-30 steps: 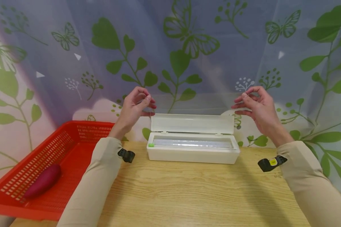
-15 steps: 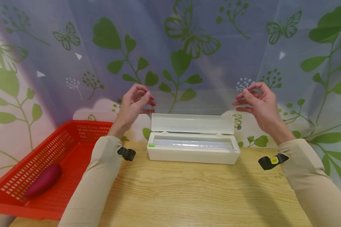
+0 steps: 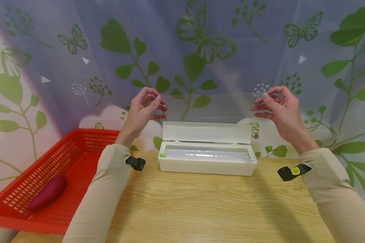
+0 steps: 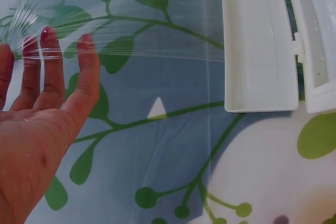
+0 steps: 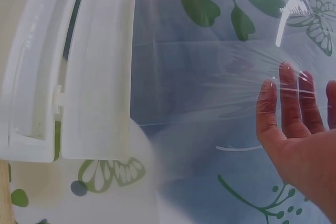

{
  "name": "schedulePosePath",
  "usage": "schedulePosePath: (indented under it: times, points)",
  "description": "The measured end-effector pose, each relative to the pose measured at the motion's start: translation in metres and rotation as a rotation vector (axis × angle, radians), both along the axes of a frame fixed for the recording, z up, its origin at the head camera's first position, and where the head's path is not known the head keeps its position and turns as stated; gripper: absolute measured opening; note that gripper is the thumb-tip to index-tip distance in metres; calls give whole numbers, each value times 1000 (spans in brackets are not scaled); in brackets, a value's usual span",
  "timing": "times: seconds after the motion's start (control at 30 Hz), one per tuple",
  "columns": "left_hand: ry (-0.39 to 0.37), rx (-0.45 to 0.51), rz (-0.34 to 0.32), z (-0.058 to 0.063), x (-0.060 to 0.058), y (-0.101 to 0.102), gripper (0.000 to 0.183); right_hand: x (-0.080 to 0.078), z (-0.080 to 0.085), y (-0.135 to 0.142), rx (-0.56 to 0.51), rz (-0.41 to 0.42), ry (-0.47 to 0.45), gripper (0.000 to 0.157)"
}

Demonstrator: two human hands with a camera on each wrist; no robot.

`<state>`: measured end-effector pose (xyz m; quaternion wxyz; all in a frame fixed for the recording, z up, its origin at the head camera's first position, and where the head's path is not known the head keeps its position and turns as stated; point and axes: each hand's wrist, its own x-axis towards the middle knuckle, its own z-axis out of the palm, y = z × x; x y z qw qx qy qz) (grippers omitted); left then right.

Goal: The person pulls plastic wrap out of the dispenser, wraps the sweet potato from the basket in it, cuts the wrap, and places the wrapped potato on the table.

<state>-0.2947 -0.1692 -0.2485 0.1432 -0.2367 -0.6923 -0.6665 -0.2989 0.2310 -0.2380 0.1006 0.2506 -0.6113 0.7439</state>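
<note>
A sheet of clear cling film (image 5: 231,85) stretches between both hands, creased where it meets the fingers; the head view barely shows it. My left hand (image 3: 141,111) pinches one corner between thumb and forefinger, above and left of a white cling film dispenser (image 3: 207,168). The opposite corner is pinched by my right hand (image 3: 281,109), above the dispenser's right end. In the left wrist view, film runs from the fingers (image 4: 52,74) to the raised lid (image 4: 260,51). Inside the dispenser's window lies the film roll (image 3: 207,154). A small green slider (image 3: 163,155) sits at its left end.
A red plastic basket (image 3: 88,165) stands on the left, overlapped by the left sleeve, with a purple sweet potato (image 3: 48,194) in it. Behind the wooden table (image 3: 213,206) hangs a leaf and butterfly patterned curtain (image 3: 225,77), close to the dispenser.
Both hands have risen slightly, still pinching the film, and the right hand has drifted a little to the right. The dispenser stays where it was, lid up.
</note>
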Motion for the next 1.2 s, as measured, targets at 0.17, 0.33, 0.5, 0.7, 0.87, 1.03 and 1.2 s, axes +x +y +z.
schedulePosePath:
  times: [0.17, 0.33, 0.5, 0.7, 0.87, 1.03, 1.2]
  points:
    - [7, -17, 6, 3, 2, -1, 7, 2, 2, 0, -20, 5, 0, 20]
    - [4, -10, -2, 3, 5, 0, 8, 4, 4, 1, -34, 6, -15, 21]
    - [-8, 4, -11, 1, 12, 1, 7, 10, 1, 4, -28, 21, -25, 20]
    - [-8, -4, -11, -4, 24, 1, 7, 19, -8, 10, -29, 73, -4, 15]
    - [-2, -27, -32, -9, 35, 0, 7, 30, -16, 14, -17, 95, 12, 11]
    - [-3, -40, -55, -15, 44, -2, 7, 42, -23, 16, 15, 103, 33, 7]
    - [-10, -55, -73, -20, 54, -2, 8, 51, -32, 18, 57, 87, 48, 7]
